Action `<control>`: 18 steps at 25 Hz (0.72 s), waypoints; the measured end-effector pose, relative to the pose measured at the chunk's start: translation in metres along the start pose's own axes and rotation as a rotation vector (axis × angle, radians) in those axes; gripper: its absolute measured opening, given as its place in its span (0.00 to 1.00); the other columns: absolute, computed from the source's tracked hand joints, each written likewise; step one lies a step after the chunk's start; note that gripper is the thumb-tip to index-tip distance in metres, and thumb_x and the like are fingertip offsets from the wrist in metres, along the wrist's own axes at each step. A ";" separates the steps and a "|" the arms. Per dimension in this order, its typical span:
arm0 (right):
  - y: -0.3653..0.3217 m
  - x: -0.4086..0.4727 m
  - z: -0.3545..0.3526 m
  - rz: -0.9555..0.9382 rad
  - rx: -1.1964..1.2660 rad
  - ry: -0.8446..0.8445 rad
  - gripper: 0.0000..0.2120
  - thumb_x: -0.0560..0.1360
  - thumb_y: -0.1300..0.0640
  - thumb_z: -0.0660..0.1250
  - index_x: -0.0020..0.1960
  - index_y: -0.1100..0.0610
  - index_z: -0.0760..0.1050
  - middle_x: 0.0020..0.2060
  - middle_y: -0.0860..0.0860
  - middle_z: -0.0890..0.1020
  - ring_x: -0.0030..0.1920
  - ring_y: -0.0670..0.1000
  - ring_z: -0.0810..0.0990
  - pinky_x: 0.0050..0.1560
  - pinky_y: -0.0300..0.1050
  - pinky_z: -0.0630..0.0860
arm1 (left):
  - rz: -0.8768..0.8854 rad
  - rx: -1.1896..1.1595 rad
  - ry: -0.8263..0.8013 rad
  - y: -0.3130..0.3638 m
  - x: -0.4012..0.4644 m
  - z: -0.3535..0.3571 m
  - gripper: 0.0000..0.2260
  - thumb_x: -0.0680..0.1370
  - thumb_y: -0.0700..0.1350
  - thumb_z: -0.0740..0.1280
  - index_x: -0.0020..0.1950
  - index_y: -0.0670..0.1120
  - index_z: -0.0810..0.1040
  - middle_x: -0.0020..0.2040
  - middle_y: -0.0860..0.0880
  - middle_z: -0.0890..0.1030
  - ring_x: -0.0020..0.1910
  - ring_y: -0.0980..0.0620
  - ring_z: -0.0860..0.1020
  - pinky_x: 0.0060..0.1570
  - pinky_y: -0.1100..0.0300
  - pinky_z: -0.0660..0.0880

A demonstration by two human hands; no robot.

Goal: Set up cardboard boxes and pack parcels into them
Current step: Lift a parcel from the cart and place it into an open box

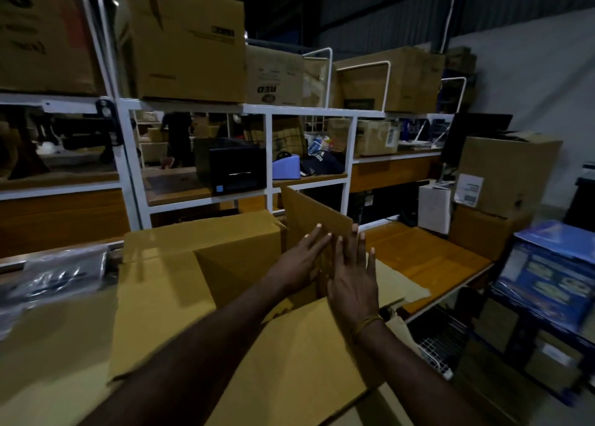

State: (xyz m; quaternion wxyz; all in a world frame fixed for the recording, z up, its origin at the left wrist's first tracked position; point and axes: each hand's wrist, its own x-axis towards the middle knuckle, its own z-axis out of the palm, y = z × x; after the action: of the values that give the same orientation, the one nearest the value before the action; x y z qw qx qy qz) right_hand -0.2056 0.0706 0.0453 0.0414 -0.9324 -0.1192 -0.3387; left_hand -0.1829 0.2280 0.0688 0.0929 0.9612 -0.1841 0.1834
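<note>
A large brown cardboard box (pixel 206 248) stands on the workbench in front of me, its top flaps spread out. One far flap (pixel 309 210) stands upright at the box's right side. My left hand (pixel 299 261) reaches over the opening, its straight fingers pressed flat against that flap's inner face. Just to the right, my right hand (pixel 352 277) lies flat with straight fingers on the same flap, a thread band at the wrist. The near flap (pixel 289 361) lies under my forearms. The box's inside is mostly hidden.
A plastic-wrapped dark parcel (pixel 54 274) lies at the left. The wooden bench top (pixel 428 255) shows at the right, with stacked boxes (pixel 505 174) beyond it and a blue printed carton (pixel 547 274). White shelving (pixel 267 110) with cartons and a black printer (pixel 235 171) stands behind.
</note>
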 end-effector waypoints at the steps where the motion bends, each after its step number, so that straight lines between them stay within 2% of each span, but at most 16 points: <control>1: 0.004 0.002 0.001 0.017 -0.010 -0.014 0.46 0.73 0.46 0.71 0.80 0.63 0.51 0.79 0.62 0.39 0.79 0.62 0.39 0.77 0.63 0.51 | 0.027 0.013 -0.013 0.001 0.005 0.005 0.40 0.80 0.46 0.68 0.81 0.57 0.43 0.82 0.52 0.41 0.78 0.44 0.60 0.67 0.52 0.71; 4: 0.011 0.005 0.002 0.044 -0.024 -0.111 0.42 0.76 0.45 0.66 0.80 0.62 0.50 0.79 0.62 0.38 0.79 0.62 0.38 0.77 0.62 0.48 | 0.051 0.013 -0.077 0.007 0.019 0.018 0.39 0.80 0.45 0.68 0.82 0.56 0.45 0.82 0.51 0.44 0.80 0.43 0.56 0.70 0.49 0.70; 7: 0.016 0.007 0.003 0.068 -0.029 -0.250 0.35 0.80 0.45 0.58 0.80 0.59 0.51 0.80 0.60 0.48 0.79 0.62 0.43 0.78 0.61 0.47 | 0.062 0.030 -0.153 0.013 0.024 0.029 0.33 0.81 0.44 0.65 0.82 0.52 0.51 0.82 0.48 0.51 0.79 0.43 0.57 0.71 0.48 0.68; 9: 0.019 0.008 0.001 0.117 0.003 -0.289 0.28 0.81 0.45 0.57 0.77 0.56 0.60 0.76 0.59 0.61 0.77 0.61 0.55 0.76 0.60 0.55 | 0.060 0.029 -0.173 0.019 0.026 0.032 0.28 0.82 0.44 0.63 0.81 0.50 0.57 0.80 0.46 0.60 0.76 0.44 0.64 0.69 0.50 0.70; 11: 0.021 0.008 -0.002 0.151 0.042 -0.287 0.21 0.80 0.46 0.58 0.70 0.53 0.69 0.66 0.56 0.73 0.68 0.57 0.70 0.67 0.56 0.69 | 0.060 0.018 -0.156 0.024 0.027 0.034 0.23 0.82 0.45 0.62 0.78 0.50 0.64 0.75 0.46 0.68 0.70 0.45 0.70 0.65 0.50 0.73; 14: 0.023 0.010 -0.006 0.163 0.038 -0.304 0.14 0.81 0.47 0.59 0.62 0.52 0.75 0.57 0.54 0.76 0.57 0.55 0.76 0.52 0.52 0.78 | 0.017 0.003 -0.162 0.028 0.029 0.036 0.19 0.82 0.49 0.62 0.74 0.51 0.70 0.71 0.47 0.73 0.65 0.46 0.75 0.60 0.48 0.76; 18: 0.028 0.015 -0.002 0.192 0.070 -0.328 0.12 0.81 0.48 0.61 0.59 0.52 0.76 0.55 0.54 0.76 0.54 0.55 0.78 0.50 0.54 0.80 | -0.029 0.040 -0.145 0.035 0.032 0.034 0.17 0.82 0.49 0.62 0.71 0.51 0.73 0.68 0.48 0.75 0.61 0.46 0.77 0.55 0.49 0.78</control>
State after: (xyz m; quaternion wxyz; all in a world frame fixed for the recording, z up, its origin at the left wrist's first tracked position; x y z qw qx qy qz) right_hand -0.1889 0.0457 0.0562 0.0862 -0.9801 -0.0466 -0.1724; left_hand -0.1574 0.1774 0.0539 0.0625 0.9762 -0.1727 0.1155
